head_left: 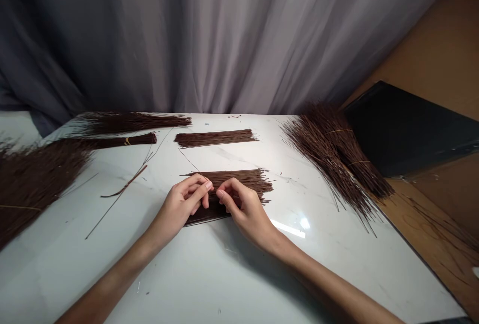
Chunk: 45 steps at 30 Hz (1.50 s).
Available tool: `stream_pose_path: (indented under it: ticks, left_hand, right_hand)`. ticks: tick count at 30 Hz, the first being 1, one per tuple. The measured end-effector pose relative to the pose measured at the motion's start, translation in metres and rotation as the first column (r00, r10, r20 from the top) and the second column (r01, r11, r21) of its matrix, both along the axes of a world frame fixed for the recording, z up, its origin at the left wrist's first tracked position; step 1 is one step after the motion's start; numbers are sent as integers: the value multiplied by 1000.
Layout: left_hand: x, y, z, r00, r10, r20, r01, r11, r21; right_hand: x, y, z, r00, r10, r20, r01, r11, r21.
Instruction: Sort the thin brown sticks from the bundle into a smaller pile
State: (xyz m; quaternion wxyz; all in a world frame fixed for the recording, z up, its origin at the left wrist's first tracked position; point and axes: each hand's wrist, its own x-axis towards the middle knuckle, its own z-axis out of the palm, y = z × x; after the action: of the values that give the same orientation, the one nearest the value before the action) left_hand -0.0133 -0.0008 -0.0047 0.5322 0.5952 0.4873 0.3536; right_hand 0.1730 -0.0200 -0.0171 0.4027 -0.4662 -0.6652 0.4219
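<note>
Both hands meet over a flat pile of thin dark-brown sticks [247,180] on the white table. Between thumb and forefinger, my left hand [187,198] pinches one thin brown stick [190,160], which slants up and to the left from the fingertips. My right hand [242,204] is close beside it, thumb and forefinger pressed together. Whatever those right fingertips hold is too small to make out. Behind the hands lies a second, narrower row of cut sticks [215,137].
On the left are a large bristly bundle [41,179], a tied bundle [140,139], loose bristles [138,121] and a knotted strip [129,184]. Tied bundles [333,159] lie at the right edge beside a black panel [407,129]. A grey curtain [224,40] hangs behind the table [179,284].
</note>
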Motion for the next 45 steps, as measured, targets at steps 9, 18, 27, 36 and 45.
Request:
stream_pose_path:
  ticks: [9, 18, 27, 36, 45]
  left_hand:
    - [2, -2, 8, 997, 55, 56, -53, 998, -37]
    - [1, -2, 9, 997, 56, 52, -54, 998, -39]
    - [2, -9, 8, 998, -4, 58, 3, 1000, 18]
    - [3, -16, 15, 876, -364, -316, 383, 924, -4]
    - [2, -13, 11, 975, -172, -141, 188, 976, 109]
  right_hand:
    - [-2, -3, 2, 999, 29, -46, -32, 998, -59]
    - [-3, -5, 6, 997, 47, -69, -56, 990, -128]
    - [16, 16, 1, 943, 201, -266, -283, 904, -319]
    - [49, 27, 46, 861, 387, 330, -432, 899, 72]
    - [50, 25, 15, 917, 364, 165, -364, 931, -28]
